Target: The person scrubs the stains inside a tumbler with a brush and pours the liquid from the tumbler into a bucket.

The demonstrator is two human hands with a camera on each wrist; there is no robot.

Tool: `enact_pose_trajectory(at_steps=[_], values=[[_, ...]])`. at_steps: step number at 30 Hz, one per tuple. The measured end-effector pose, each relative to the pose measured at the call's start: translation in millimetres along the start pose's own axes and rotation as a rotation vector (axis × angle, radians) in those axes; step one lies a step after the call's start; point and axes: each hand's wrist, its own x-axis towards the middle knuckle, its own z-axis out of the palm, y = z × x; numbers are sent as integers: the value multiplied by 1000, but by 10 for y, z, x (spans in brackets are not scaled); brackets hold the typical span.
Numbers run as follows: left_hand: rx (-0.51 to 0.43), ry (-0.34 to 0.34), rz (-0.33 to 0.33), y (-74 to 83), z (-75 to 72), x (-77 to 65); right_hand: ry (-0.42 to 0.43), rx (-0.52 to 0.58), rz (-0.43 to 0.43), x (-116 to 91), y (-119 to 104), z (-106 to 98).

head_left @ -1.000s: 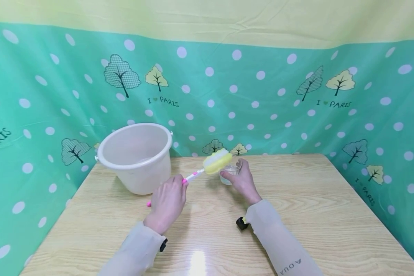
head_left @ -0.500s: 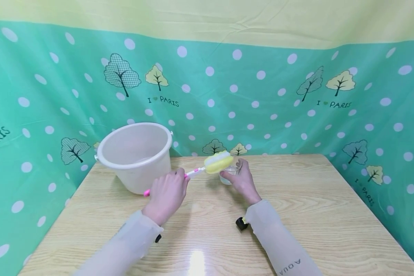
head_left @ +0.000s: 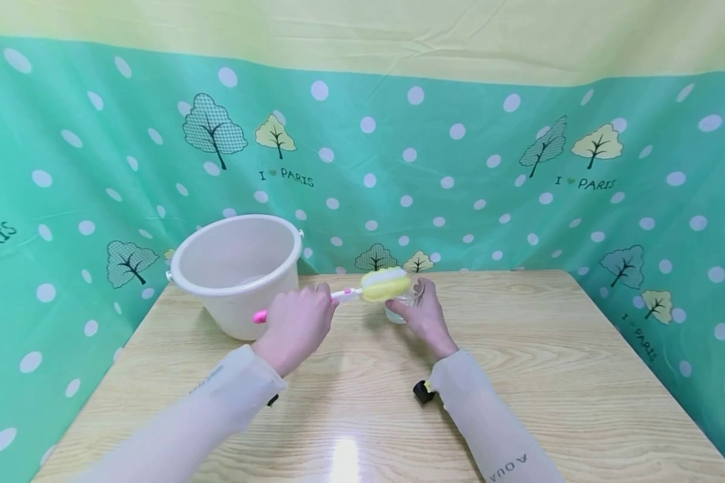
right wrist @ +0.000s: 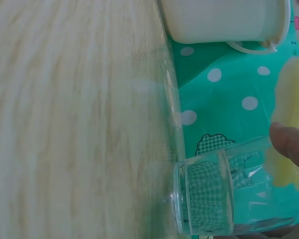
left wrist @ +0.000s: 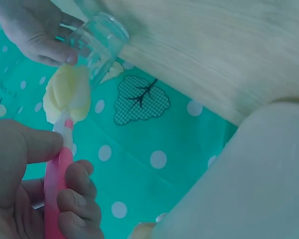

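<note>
In the head view my left hand (head_left: 299,325) grips a sponge bottle brush (head_left: 387,287) by its pink and white handle, yellow and white head pointing right. Around a clear drinking glass (head_left: 395,314) on the table curl the fingers and thumb of my right hand (head_left: 425,315). The sponge lies nearly level at the glass's rim; whether it touches the rim I cannot tell. From the left wrist, thumb and fingers wrap the pink handle, with the glass (left wrist: 104,40) beyond the sponge. The right wrist view shows the glass base (right wrist: 204,199) on the wood.
A white plastic bucket (head_left: 238,305) stands at the left back of the wooden table (head_left: 519,349), close to my left hand. Green dotted cloth (head_left: 362,161) hangs behind and on both sides. Both sleeves carry small black devices at the wrist.
My left hand has moved up and slightly right, its elbow swinging left. The brush has tilted from slanting to nearly level, its handle end rising. My right hand and the glass stay put.
</note>
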Motion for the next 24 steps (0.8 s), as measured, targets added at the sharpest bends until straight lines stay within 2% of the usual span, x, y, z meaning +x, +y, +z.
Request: enact_pose_trajectory(at_steps=[11,19,24], values=[[64,8,69,-30,-58,127,6,-13,33,-15,-7,-6],[102,-7,109,0,-155,185,1,-27,47,-9,17,14],[126,6,150,0,-208,245,13,-31,41,-5,22,13]])
